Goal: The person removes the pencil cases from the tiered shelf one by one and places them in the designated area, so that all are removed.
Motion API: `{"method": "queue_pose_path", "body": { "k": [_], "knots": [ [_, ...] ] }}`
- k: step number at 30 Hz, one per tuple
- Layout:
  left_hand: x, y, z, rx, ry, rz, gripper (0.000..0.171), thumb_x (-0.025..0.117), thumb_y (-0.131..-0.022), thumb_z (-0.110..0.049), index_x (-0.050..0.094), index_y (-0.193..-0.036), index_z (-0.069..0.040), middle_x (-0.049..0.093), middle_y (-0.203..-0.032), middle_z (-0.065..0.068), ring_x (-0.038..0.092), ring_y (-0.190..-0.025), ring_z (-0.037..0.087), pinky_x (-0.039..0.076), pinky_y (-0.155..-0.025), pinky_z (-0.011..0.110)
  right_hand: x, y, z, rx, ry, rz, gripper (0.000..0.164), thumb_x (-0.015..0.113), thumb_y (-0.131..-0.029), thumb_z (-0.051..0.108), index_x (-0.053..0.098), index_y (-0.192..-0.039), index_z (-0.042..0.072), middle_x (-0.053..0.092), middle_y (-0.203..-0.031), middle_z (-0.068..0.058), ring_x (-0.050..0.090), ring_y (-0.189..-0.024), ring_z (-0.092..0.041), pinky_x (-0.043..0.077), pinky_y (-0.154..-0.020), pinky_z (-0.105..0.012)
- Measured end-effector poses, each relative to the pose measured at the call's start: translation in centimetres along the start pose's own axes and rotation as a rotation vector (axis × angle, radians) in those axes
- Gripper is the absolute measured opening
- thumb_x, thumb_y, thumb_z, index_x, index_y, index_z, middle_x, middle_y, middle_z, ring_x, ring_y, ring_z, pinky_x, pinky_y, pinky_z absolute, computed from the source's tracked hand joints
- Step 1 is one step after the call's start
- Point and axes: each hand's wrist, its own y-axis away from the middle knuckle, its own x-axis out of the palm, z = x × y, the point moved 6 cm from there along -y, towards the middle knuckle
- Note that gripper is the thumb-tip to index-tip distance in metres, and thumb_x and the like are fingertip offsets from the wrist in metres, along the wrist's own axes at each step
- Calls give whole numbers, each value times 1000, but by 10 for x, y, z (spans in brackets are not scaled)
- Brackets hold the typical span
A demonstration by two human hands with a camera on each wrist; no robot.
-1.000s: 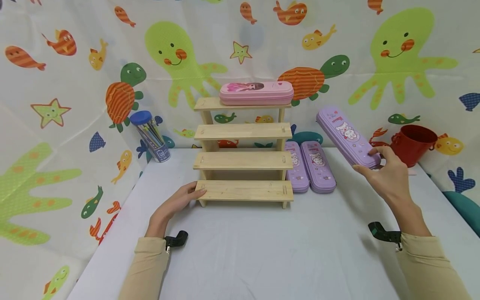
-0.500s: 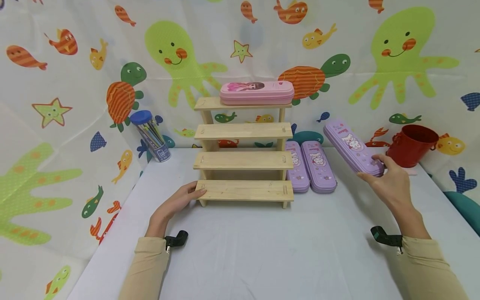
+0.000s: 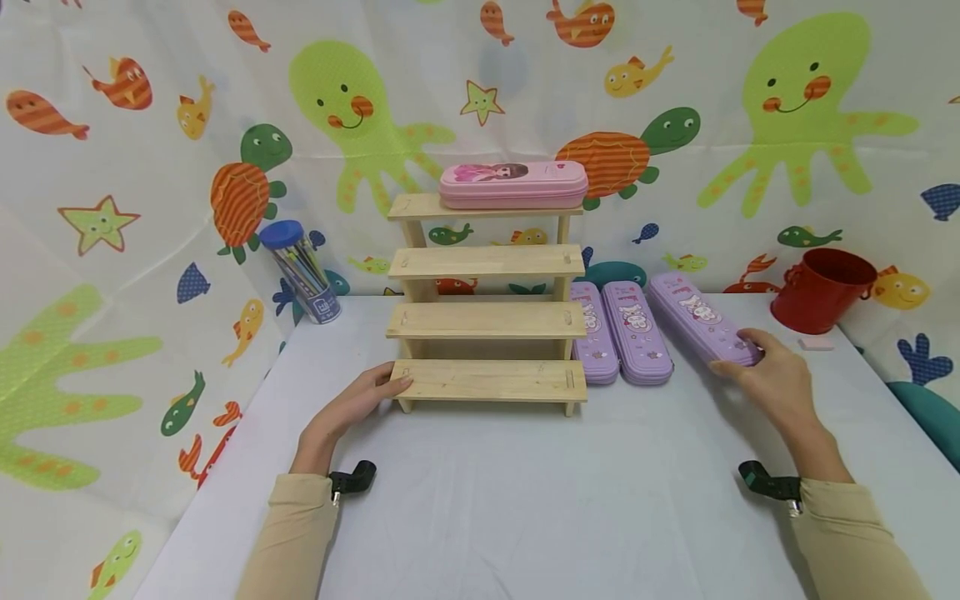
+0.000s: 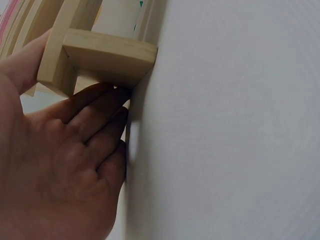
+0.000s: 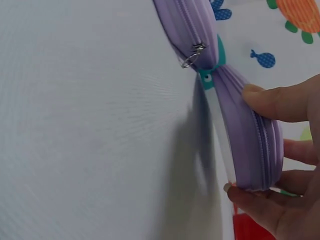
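A light wooden four-tier stand stands mid-table, a pink pencil case lying on its top tier. At the left end of the lowest tier, my left hand holds the board, thumb on top and fingers below, as the left wrist view confirms. My right hand grips the near end of a purple zippered pencil case, thumb on one side and fingers on the other. That case hangs low over the table, its shadow beneath. Two similar purple pencil cases lie beside the stand, one partly hidden behind it.
A blue-lidded clear tub of pencils or sticks leans at the back left. At the back right are a red bucket and a small pink block. A sea-animal patterned cloth hangs behind the white table.
My right hand has lowered the purple pencil case toward the table, bringing it down beside the other two. The left hand and the stand keep their places.
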Motion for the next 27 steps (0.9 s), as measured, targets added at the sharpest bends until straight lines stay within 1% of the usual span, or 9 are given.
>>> {"method": "queue_pose_path", "body": {
  "k": [6, 10, 17, 22, 24, 27],
  "knots": [
    [0, 0, 0, -10, 8, -5, 69, 53, -99, -50, 38, -151, -8, 44, -153, 15, 30, -148, 36, 24, -118, 63, 9, -2, -2, 26, 13, 17, 82, 69, -90, 40, 34, -152, 1, 40, -145, -37, 40, -122, -53, 41, -96, -66],
    [-1, 0, 0, -12, 6, -7, 68, 53, -99, -50, 38, -151, -8, 43, -153, 15, 29, -148, 36, 24, -118, 63, 11, -2, 1, 16, 15, 7, 81, 71, -88, 39, 36, -150, -1, 42, -143, -37, 42, -120, -53, 42, -94, -64],
    [-1, -1, 1, -22, -5, -7, 71, 52, -99, -52, 36, -153, -8, 41, -155, 16, 27, -149, 38, 25, -117, 64, 17, -5, 5, 1, 19, 10, 82, 74, -86, 39, 38, -148, -3, 44, -141, -37, 43, -119, -53, 42, -95, -64],
    [-1, -1, 1, -28, -2, -8, 72, 53, -98, -52, 36, -153, -9, 41, -156, 16, 27, -150, 37, 24, -118, 63, 23, -6, 10, -15, 57, 57, 89, 75, -86, 43, 34, -150, -3, 42, -142, -38, 40, -123, -55, 39, -100, -68],
    [-1, 0, 0, -27, 0, -7, 72, 53, -98, -52, 36, -153, -9, 41, -155, 15, 27, -149, 37, 24, -118, 63, 24, -5, 11, -3, 56, 91, 91, 73, -86, 46, 31, -152, -2, 38, -144, -38, 36, -127, -56, 36, -103, -70],
    [-1, 0, -1, -23, 7, -5, 72, 53, -98, -52, 36, -153, -9, 41, -156, 15, 27, -150, 36, 24, -118, 63, 25, -3, 13, 16, 39, 133, 90, 69, -89, 51, 31, -153, 1, 34, -148, -38, 33, -131, -57, 34, -104, -71]
  ]
}}
